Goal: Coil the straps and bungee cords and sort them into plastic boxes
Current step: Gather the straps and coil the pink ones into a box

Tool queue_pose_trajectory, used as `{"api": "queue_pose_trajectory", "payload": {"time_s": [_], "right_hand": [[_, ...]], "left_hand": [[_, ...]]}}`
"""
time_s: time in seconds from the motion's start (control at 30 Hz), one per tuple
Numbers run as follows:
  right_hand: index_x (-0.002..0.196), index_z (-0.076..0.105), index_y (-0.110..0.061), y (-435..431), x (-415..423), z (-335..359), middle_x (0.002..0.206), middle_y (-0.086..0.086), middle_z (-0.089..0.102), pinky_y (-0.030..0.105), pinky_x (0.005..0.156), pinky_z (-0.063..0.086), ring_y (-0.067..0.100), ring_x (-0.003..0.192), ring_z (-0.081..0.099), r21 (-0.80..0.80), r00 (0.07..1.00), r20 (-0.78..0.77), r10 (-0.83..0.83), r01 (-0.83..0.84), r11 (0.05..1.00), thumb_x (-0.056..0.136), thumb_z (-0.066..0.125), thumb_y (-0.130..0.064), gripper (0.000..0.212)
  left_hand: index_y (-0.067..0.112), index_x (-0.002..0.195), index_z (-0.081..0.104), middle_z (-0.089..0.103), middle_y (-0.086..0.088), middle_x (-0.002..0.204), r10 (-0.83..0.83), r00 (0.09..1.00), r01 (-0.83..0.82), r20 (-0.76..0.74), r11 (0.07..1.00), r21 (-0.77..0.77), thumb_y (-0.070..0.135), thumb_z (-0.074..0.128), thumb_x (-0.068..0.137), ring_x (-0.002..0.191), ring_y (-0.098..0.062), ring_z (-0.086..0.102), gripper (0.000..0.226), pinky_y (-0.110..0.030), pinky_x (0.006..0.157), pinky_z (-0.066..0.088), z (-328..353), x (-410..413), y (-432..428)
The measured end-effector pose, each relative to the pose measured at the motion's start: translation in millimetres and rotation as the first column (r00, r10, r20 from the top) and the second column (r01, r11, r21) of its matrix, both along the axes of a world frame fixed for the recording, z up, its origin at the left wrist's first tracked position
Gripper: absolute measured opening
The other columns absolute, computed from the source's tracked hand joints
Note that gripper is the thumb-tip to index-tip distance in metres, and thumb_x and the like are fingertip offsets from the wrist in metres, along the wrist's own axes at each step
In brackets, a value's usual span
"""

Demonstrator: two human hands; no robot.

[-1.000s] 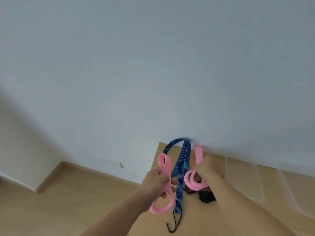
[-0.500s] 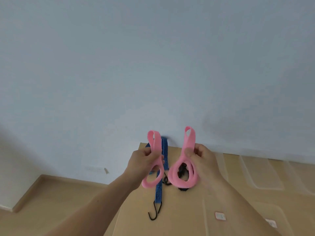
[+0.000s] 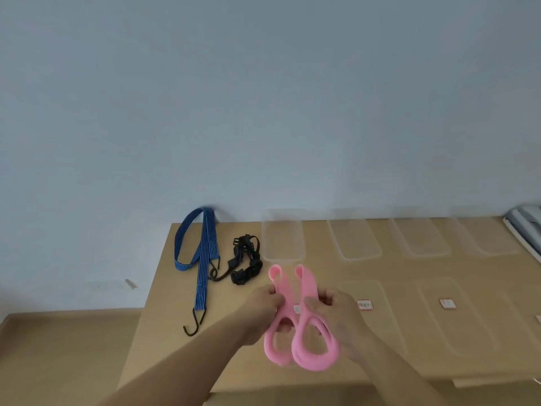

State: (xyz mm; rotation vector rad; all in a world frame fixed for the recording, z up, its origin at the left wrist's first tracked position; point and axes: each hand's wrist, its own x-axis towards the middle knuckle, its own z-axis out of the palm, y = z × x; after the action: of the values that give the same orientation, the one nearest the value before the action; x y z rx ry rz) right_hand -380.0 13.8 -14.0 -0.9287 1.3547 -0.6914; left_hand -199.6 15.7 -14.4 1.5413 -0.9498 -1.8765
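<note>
Pink rubbery strap (image 3: 310, 357) is pinched at its waist in both grips, just above the near part of the tan surface (image 3: 164, 317). The left hand (image 3: 262, 313) closes thumb and fingers on the left loop, the right hand (image 3: 341, 323) on the right loop, and the loops hang side by side, touching.

To coil it well, I judge the loops should be laid flat on each other with edges matched and no twist. They can then go as one bundle to a clear plastic box (image 3: 282, 240) in the far row. Left of that box lie a black buckled strap (image 3: 246, 265) and a blue striped bungee cord (image 3: 206, 253), neither yet boxed.

Whether the pink is one piece or two cannot be told, and the loop bottoms are blurred. The near clear shapes may be boxes or lids. Their small labels (image 3: 364, 304) are unreadable. A grey-white object (image 3: 524, 227) is cut off at the far right.
</note>
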Motion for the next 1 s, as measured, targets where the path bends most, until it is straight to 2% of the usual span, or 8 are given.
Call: {"api": "queue_pose_trajectory", "payload": {"time_s": [0.1, 0.3, 0.47, 0.53, 0.63, 0.8, 0.87, 1.0], "right_hand": [[0.089, 0.074, -0.01, -5.7, -12.3, -16.2, 0.086, 0.014, 0.075, 0.043, 0.072, 0.059, 0.026, 0.074, 0.071, 0.023, 0.999, -0.027, 0.026, -0.026, 0.999, 0.088, 0.068, -0.008, 0.008], [0.092, 0.074, -0.009, -20.0, -8.3, -34.4, 0.083, 0.01, 0.075, 0.033, 0.063, 0.056, 0.022, 0.07, 0.07, 0.043, 0.996, 0.07, 0.063, -0.066, 0.997, 0.089, 0.062, -0.002, 0.014], [0.097, 0.072, -0.012, -22.8, -3.1, -50.8, 0.088, 0.011, 0.075, 0.04, 0.07, 0.059, 0.026, 0.076, 0.072, 0.045, 0.99, 0.054, 0.131, -0.133, 0.99, 0.091, 0.062, -0.009, 0.012], [0.095, 0.071, -0.012, -23.0, -1.3, -58.7, 0.09, 0.014, 0.074, 0.045, 0.074, 0.058, 0.029, 0.076, 0.07, 0.067, 0.991, -0.003, 0.137, -0.137, 0.988, 0.09, 0.06, -0.01, 0.013], [0.093, 0.069, -0.01, -22.7, 2.3, -68.7, 0.089, 0.014, 0.073, 0.049, 0.077, 0.058, 0.029, 0.078, 0.071, 0.049, 0.977, -0.133, 0.166, -0.161, 0.986, 0.087, 0.058, -0.009, 0.013], [0.101, 0.065, -0.028, -20.3, 3.6, -78.9, 0.095, -0.013, 0.067, 0.029, 0.071, 0.055, 0.008, 0.086, 0.064, -0.184, 0.811, -0.567, 0.146, -0.297, 0.937, 0.085, 0.066, -0.033, 0.017], [0.107, 0.058, -0.032, -18.8, 1.8, -82.5, 0.102, -0.013, 0.059, 0.024, 0.067, 0.047, 0.01, 0.091, 0.06, -0.185, 0.697, -0.706, 0.127, -0.355, 0.916, 0.086, 0.062, -0.044, 0.024], [0.093, 0.059, -0.026, -20.5, 2.9, -86.0, 0.088, -0.01, 0.064, 0.028, 0.064, 0.052, 0.008, 0.073, 0.061, -0.077, 0.666, -0.708, 0.237, -0.406, 0.91, 0.094, 0.052, -0.05, 0.026]], "left_hand": [[-0.002, 0.108, 0.061, 0.071, -0.022, 0.083, 0.03, 0.998, -0.032, 0.059, 0.999, 0.028, -0.001, 0.043, 0.096, 0.061, -0.026, 0.063, 0.023, -0.037, 0.061, 0.055, -13.4, -11.2, -5.3], [0.003, 0.099, 0.072, 0.073, -0.021, 0.096, 0.111, 0.965, -0.121, 0.239, 0.992, 0.027, 0.004, 0.057, 0.091, 0.07, -0.023, 0.065, 0.017, -0.033, 0.067, 0.053, -39.6, -19.5, -16.7], [0.006, 0.099, 0.07, 0.07, -0.005, 0.089, 0.021, 0.899, -0.004, 0.437, 0.999, -0.04, 0.02, 0.053, 0.096, 0.072, -0.018, 0.059, 0.023, -0.028, 0.065, 0.046, -48.4, -23.8, -20.1], [-0.002, 0.098, 0.065, 0.063, -0.01, 0.085, 0.019, 0.849, 0.024, 0.528, 0.997, -0.075, 0.022, 0.045, 0.098, 0.072, -0.02, 0.051, 0.031, -0.03, 0.067, 0.04, -52.8, -23.1, -18.0], [0.007, 0.106, 0.067, 0.068, -0.015, 0.097, -0.034, 0.783, 0.141, 0.622, 0.982, -0.123, 0.016, 0.043, 0.098, 0.077, -0.019, 0.054, 0.027, -0.033, 0.07, 0.046, -54.9, -22.1, -7.7], [0.027, 0.134, 0.054, 0.057, -0.002, 0.114, -0.075, 0.667, 0.258, 0.741, 0.956, -0.136, 0.035, 0.05, 0.098, 0.095, -0.016, 0.06, 0.038, -0.026, 0.077, 0.049, -63.5, -22.9, 9.3], [0.027, 0.126, 0.057, 0.059, 0.001, 0.105, -0.101, 0.654, 0.292, 0.75, 0.948, -0.127, 0.037, 0.05, 0.097, 0.087, -0.015, 0.059, 0.032, -0.026, 0.072, 0.05, -62.1, -23.3, 10.4], [0.019, 0.112, 0.06, 0.064, -0.002, 0.1, -0.225, 0.558, 0.413, 0.799, 0.91, -0.032, 0.039, 0.05, 0.097, 0.087, -0.021, 0.065, 0.027, -0.034, 0.078, 0.056, -53.9, -24.0, 0.8]]}}
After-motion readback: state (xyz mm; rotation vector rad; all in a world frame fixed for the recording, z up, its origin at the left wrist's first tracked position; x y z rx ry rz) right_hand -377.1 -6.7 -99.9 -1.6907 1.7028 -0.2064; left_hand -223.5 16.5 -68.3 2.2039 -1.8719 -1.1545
